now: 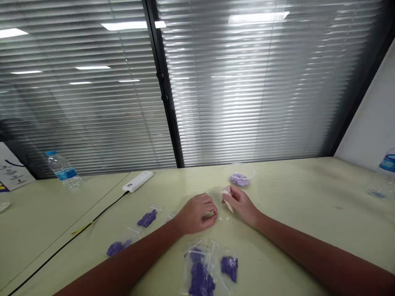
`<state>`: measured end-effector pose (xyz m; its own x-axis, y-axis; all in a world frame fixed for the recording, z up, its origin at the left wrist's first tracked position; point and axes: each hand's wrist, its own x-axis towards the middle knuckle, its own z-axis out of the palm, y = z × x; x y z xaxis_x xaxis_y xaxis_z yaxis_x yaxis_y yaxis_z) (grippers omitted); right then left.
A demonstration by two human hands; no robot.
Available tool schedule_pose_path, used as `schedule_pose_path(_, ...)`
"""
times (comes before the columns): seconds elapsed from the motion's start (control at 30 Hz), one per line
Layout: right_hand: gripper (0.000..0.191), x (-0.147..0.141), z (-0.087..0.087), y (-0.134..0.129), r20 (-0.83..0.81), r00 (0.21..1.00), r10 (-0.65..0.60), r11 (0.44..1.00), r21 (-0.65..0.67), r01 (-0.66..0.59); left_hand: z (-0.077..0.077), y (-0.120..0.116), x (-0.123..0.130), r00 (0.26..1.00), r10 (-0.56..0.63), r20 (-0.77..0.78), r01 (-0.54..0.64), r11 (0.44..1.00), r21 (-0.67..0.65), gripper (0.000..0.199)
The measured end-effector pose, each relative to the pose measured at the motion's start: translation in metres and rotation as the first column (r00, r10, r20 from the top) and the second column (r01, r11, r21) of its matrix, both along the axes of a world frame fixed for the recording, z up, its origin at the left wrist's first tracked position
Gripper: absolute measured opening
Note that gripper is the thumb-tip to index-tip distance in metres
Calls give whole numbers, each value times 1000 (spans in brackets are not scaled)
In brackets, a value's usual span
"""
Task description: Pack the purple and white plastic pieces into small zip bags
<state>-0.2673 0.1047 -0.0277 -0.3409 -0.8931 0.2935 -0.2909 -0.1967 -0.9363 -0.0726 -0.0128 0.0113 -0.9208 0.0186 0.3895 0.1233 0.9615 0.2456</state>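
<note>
My left hand (197,214) rests low over the table with its fingers curled and the thumb and forefinger pinched together; what they hold, if anything, is too small to make out. In my right hand (242,204) is a thin white piece (227,197), gripped between thumb and fingers. Tiny pale bits (224,218) lie on the table between the hands. Closer to me are clear zip bags of purple pieces (200,276), and another purple-filled bag (229,268) lies beside them. Behind my right hand stands a round clear tub (240,167) with lilac bits inside.
Left of my left arm lie further purple-filled bags (147,218). A white power strip (138,181) trails a black cable (77,232) across the pale table (293,193). Water bottles stand at the left (64,169) and right (385,172). Blinds and glass border the back.
</note>
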Motion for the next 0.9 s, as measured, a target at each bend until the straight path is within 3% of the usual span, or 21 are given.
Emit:
schedule_pose_path(0.07,31,2,3,23,-78,996,38,998,43,-35,2,2,1,999,-40,9,41,999,-30,15)
schedule_pose_path(0.13,28,3,6,40,-224,974,2,998,68,14,3,4,2,997,-76,19,77,995,-62,17)
schedule_pose_path(0.27,19,6,13,51,-394,919,-33,992,98,78,3,3,1,994,-103,21,104,992,-75,19)
schedule_pose_path(0.43,19,4,14,49,-301,950,82,985,167,-33,3,1,2,995,-83,62,86,996,-39,23)
schedule_pose_path(0.6,31,-1,8,52,-235,970,64,982,188,-19,2,3,5,999,-2,55,3,1000,-11,19)
schedule_pose_path(0.9,32,0,12,53,-127,992,3,982,185,20,8,10,9,995,-29,99,42,991,-126,28)
